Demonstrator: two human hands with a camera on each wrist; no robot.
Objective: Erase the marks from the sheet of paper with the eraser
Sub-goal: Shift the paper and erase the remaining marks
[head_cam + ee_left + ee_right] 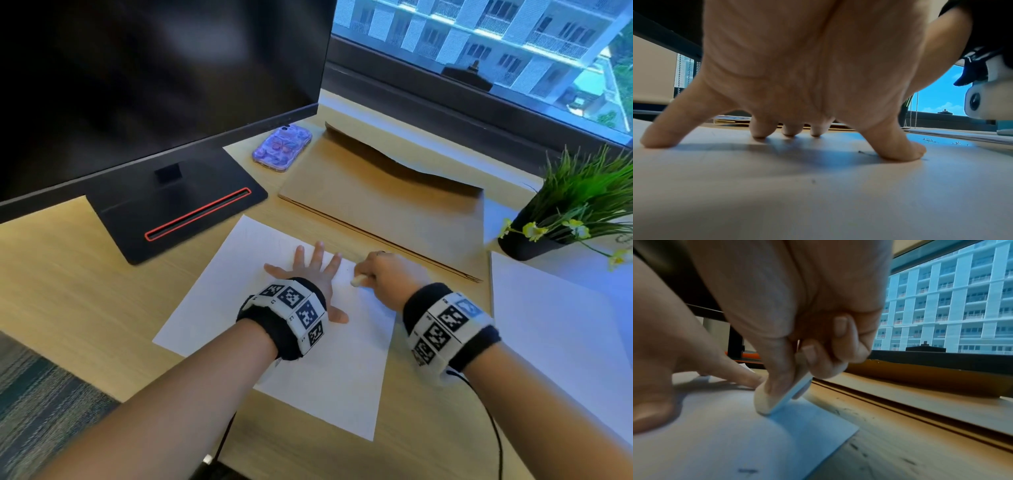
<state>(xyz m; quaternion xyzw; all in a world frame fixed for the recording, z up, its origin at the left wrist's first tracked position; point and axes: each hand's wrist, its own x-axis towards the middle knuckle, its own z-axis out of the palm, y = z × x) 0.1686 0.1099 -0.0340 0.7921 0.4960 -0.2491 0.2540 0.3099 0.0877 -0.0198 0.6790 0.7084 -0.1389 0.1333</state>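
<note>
A white sheet of paper lies on the wooden desk in front of me. My left hand lies flat on it with fingers spread, fingertips pressing the sheet. My right hand pinches a white eraser near the sheet's far right corner. In the right wrist view the eraser stands tilted, its rounded end touching the paper. A small dark mark shows near the sheet's edge. Another faint mark lies beside my thumb.
A monitor on a black stand fills the back left. A purple phone and a brown cardboard folder lie behind the sheet. A potted plant and more white paper are at right. Eraser crumbs dot the desk.
</note>
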